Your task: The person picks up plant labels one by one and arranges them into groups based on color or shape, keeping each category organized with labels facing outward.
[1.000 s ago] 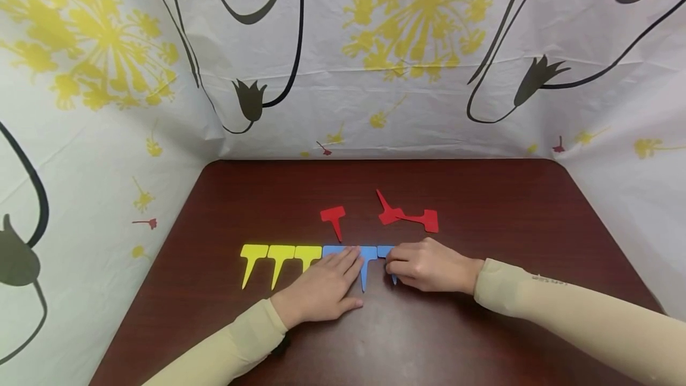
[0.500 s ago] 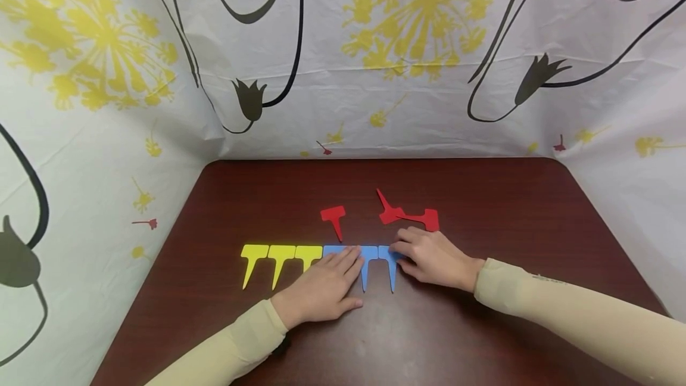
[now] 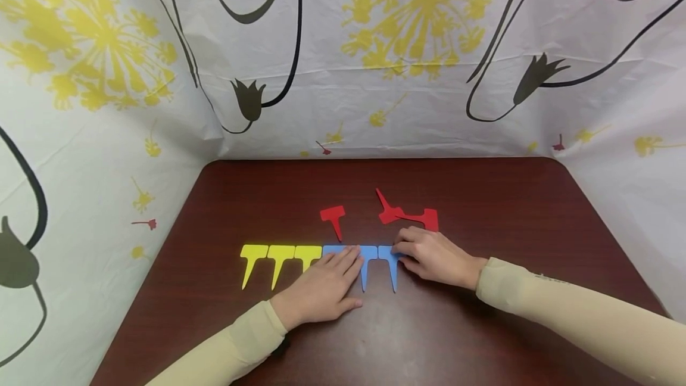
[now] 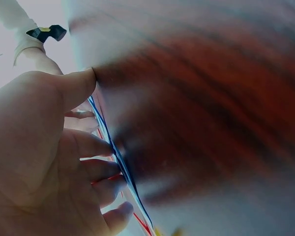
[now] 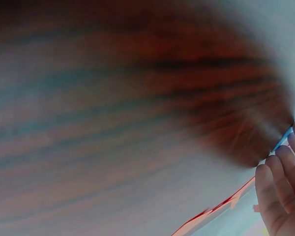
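T-shaped plant labels lie in a row on the table, three yellow ones [image 3: 254, 251] at the left, then blue ones. My left hand [image 3: 321, 290] rests flat with straight fingers over the left part of the blue group, hiding part of a blue label [image 3: 329, 249] and a yellow stem. To its right, a blue label [image 3: 368, 253] shows with its stem towards me. The rightmost blue label [image 3: 386, 252] sits beside it, edge to edge, and my right hand [image 3: 436, 258] pinches its right end. In the right wrist view, thumb and fingers [image 5: 285, 162] meet at a blue strip.
Behind the row lies a single red plant label [image 3: 333, 214]. Farther right, another red label [image 3: 390, 215] overlaps the stem of a third red label [image 3: 430, 219], close to my right hand. A flower-printed cloth [image 3: 321, 100] stands around the dark wooden table [image 3: 257, 195].
My right hand has shifted slightly back and right, from over the rightmost blue label to its right end, uncovering its stem. The left hand stays still.
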A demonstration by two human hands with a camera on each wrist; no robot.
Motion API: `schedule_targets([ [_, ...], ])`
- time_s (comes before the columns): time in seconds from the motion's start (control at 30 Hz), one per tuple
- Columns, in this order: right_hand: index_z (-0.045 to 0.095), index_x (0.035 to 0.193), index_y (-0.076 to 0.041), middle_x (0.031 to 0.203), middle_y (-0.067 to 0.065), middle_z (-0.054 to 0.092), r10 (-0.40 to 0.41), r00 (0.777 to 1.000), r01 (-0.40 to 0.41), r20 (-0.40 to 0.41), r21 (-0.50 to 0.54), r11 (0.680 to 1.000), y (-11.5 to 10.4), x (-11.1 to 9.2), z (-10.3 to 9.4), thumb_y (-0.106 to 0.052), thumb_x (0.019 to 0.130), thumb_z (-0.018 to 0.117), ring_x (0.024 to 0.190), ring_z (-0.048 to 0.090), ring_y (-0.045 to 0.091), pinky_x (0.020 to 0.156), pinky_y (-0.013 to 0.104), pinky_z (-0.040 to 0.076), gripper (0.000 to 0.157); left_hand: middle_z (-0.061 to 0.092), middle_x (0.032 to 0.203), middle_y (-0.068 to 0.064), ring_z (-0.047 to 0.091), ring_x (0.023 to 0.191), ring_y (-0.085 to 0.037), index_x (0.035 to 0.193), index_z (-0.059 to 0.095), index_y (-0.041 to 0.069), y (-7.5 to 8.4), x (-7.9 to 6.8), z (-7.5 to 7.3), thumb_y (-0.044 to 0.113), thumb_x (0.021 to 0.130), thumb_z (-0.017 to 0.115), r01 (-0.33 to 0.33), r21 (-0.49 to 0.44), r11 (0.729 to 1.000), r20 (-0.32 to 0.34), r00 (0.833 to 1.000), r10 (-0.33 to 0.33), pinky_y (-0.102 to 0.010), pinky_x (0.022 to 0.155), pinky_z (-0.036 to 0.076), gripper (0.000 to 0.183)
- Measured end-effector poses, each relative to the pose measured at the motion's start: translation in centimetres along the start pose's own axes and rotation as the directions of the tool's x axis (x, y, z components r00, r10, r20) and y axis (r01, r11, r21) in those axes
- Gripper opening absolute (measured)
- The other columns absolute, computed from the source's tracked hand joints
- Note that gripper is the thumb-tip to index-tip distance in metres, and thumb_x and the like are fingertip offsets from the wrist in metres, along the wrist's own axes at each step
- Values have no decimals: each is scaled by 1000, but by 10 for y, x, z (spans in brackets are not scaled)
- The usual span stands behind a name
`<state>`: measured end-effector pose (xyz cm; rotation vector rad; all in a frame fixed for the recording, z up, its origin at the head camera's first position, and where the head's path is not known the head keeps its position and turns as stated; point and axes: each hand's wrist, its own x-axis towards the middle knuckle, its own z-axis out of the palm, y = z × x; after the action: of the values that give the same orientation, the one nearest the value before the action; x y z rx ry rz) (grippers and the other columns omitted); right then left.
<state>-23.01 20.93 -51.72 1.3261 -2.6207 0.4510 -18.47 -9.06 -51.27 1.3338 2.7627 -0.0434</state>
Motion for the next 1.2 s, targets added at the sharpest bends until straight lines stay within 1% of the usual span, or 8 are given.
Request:
schedule_targets([
  [0.13,76,108,-13,101,-6,60,-1,1000,1,5,6,1000,0,0,0,-14,84,83,89,58,5,76,25,57,25,23,165,-15,23,151,-28,158,30,5,0,-1,-1,60,101,45,-1,9,1000,-6,1000,1,-47,118,26,80],
  [0.33,76,108,-13,101,-6,61,-3,1000,3,-8,16,1000,-1,0,-1,-14,83,83,89,58,4,76,25,57,26,22,165,-14,23,151,-28,159,30,6,0,0,-2,60,100,46,3,16,1000,-13,1000,-3,-49,119,23,82],
  [0.5,75,106,-15,98,-7,60,-2,999,3,-49,14,1000,1,1,-1,-17,84,81,84,55,1,72,23,56,24,21,165,-15,23,151,-28,159,29,6,0,0,-1,61,100,47,1,21,1000,-25,1000,0,-50,120,21,82],
  [0.63,74,104,-17,96,-8,59,2,996,-2,-84,0,1000,2,8,0,-19,85,79,79,52,0,67,22,53,20,22,165,-15,24,150,-30,159,30,6,-1,-2,-1,60,100,47,-2,26,1000,-41,999,3,-51,119,22,81],
  [0.73,74,104,-17,96,-8,61,21,996,-21,-90,1,1000,1,16,0,-19,86,78,78,54,1,67,24,54,18,24,164,-15,25,150,-32,158,31,7,0,-4,-1,60,101,47,-5,25,1000,-50,999,6,-52,118,24,80],
  [0.9,74,105,-19,97,-9,64,107,993,-105,-53,38,994,-5,36,2,-20,90,74,79,58,2,67,25,55,15,29,162,-15,28,148,-34,158,34,8,-1,-12,-2,60,100,48,8,22,1000,-68,998,-6,-53,116,28,78],
  [1.07,73,104,-20,94,-12,63,169,986,-168,-3,90,982,-8,63,6,-21,92,72,75,58,0,63,22,52,12,33,160,-15,31,147,-33,156,38,8,-2,-19,-5,59,100,50,43,32,999,-83,996,-41,-53,117,28,77],
  [1.2,73,105,-20,94,-11,66,195,981,-194,-1,125,973,-11,84,9,-21,92,72,71,59,1,62,24,52,13,32,161,-16,29,148,-35,156,37,8,-4,-23,-9,58,100,49,87,9,996,-69,994,-86,-51,118,26,76],
])
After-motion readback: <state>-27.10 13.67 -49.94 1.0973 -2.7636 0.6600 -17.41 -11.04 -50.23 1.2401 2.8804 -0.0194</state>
